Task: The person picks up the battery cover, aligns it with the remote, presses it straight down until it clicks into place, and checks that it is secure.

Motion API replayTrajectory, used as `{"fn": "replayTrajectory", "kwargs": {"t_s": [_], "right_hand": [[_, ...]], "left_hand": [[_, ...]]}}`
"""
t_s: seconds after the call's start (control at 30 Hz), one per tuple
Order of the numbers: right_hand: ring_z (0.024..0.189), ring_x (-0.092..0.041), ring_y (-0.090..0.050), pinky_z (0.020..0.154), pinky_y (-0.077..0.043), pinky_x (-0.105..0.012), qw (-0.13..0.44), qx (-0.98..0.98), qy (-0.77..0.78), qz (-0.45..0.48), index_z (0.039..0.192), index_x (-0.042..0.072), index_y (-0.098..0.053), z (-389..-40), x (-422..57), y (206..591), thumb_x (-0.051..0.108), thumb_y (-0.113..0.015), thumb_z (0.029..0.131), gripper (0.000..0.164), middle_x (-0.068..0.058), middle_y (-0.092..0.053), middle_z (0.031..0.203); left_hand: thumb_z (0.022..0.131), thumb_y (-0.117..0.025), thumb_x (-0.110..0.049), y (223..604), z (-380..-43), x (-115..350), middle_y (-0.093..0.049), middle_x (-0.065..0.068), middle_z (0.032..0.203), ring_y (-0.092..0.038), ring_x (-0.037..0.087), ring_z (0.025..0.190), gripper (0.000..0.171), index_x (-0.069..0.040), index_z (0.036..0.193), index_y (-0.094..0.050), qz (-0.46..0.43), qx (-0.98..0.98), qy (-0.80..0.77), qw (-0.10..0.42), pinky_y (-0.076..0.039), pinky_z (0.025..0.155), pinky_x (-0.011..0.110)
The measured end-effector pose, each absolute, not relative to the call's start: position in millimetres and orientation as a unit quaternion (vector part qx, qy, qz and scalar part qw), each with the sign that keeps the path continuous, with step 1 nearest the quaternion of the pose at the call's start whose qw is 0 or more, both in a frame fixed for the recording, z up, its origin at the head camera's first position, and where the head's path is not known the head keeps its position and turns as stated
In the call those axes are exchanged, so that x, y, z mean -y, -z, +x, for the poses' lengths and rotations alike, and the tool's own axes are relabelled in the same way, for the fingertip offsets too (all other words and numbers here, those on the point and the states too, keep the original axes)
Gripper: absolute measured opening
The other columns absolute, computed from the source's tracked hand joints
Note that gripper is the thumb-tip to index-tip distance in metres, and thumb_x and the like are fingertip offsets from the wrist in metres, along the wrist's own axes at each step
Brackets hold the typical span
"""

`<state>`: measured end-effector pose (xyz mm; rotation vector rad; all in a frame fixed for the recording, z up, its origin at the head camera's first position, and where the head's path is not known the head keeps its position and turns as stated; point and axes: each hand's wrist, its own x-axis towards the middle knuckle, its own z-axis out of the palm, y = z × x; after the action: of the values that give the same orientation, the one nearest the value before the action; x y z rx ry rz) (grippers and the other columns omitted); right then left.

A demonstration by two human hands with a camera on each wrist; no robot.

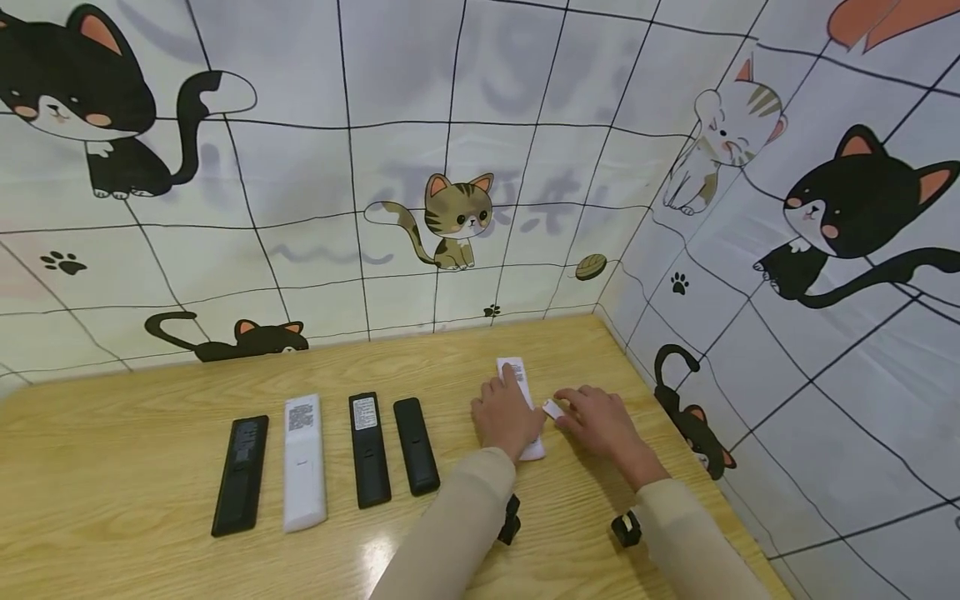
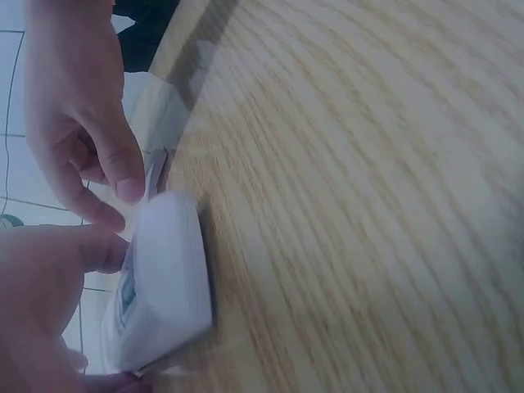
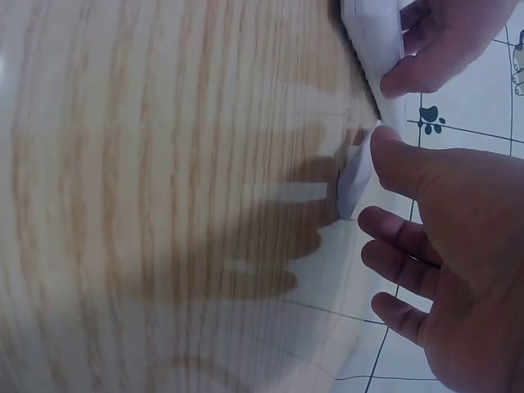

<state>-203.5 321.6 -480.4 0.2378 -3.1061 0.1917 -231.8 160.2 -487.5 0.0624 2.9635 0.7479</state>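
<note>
A white remote control (image 1: 533,451) lies back side up on the wooden table, its printed label at the far end. My left hand (image 1: 509,419) covers its middle and grips it, thumb on the near side edge; the left wrist view shows the white remote (image 2: 168,270) from its end. Just right of it, my right hand (image 1: 597,422) pinches a small white battery cover (image 1: 552,409) between thumb and finger. That cover (image 3: 357,176) is tilted on edge close to the tabletop, apart from most of the remote; the other right fingers are loosely bent.
Left of the hands lie a small black remote (image 1: 417,446), a black remote with a white label (image 1: 370,458), a white remote (image 1: 304,475) and another black remote (image 1: 240,475), in a row. Cat-printed walls (image 1: 405,300) border the table (image 1: 112,475) behind and at right.
</note>
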Motion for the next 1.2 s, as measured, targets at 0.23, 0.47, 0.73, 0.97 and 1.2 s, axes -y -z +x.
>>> {"fn": "replayTrajectory", "kwargs": {"t_s": [0.23, 0.47, 0.73, 0.97, 1.2], "right_hand": [[0.093, -0.026, -0.06, 0.083, -0.042, -0.05, 0.004, 0.995, -0.035, 0.089, 0.127, 0.022, -0.062, -208, -312, 481, 0.031, -0.066, 0.093, 0.036, -0.002, -0.064, 0.093], [0.097, -0.029, -0.061, 0.085, -0.043, -0.052, -0.017, 0.996, -0.005, 0.09, 0.128, 0.025, -0.063, -211, -309, 483, 0.031, -0.065, 0.094, 0.035, -0.005, -0.065, 0.101], [0.096, -0.027, -0.064, 0.089, -0.041, -0.054, -0.003, 0.996, -0.026, 0.089, 0.117, 0.025, -0.068, -212, -309, 483, 0.031, -0.069, 0.091, 0.027, -0.002, -0.07, 0.101], [0.084, -0.021, -0.064, 0.092, -0.038, -0.051, 0.055, 0.993, -0.044, 0.092, 0.097, 0.023, -0.075, -212, -306, 482, 0.028, -0.071, 0.09, 0.009, 0.006, -0.073, 0.083], [0.079, -0.02, -0.061, 0.094, -0.039, -0.051, 0.088, 0.989, -0.059, 0.1, 0.101, 0.019, -0.071, -211, -297, 475, 0.029, -0.069, 0.091, 0.014, 0.005, -0.07, 0.08]], "left_hand": [[0.078, -0.075, -0.033, 480, -228, -157, -0.063, 0.012, 0.125, -0.057, 0.03, 0.112, 0.088, -0.013, 0.151, -0.03, 0.045, -0.968, -0.245, 0.037, -0.05, 0.082, 0.046], [0.076, -0.079, -0.036, 472, -233, -140, -0.06, 0.016, 0.118, -0.056, 0.036, 0.101, 0.09, -0.015, 0.149, -0.031, 0.022, -0.941, -0.325, 0.092, -0.048, 0.072, 0.046], [0.075, -0.077, -0.028, 456, -236, -109, -0.056, 0.014, 0.099, -0.057, 0.025, 0.073, 0.08, -0.008, 0.14, -0.036, 0.014, -0.86, -0.469, 0.2, -0.045, 0.057, 0.034], [0.072, -0.074, -0.022, 454, -239, -90, -0.056, 0.014, 0.097, -0.059, 0.023, 0.073, 0.064, 0.0, 0.125, -0.046, 0.002, -0.824, -0.517, 0.234, -0.049, 0.058, 0.032], [0.077, -0.074, -0.019, 461, -243, -77, -0.057, 0.016, 0.104, -0.059, 0.024, 0.08, 0.073, -0.001, 0.135, -0.034, -0.019, -0.795, -0.566, 0.215, -0.05, 0.065, 0.034]]}}
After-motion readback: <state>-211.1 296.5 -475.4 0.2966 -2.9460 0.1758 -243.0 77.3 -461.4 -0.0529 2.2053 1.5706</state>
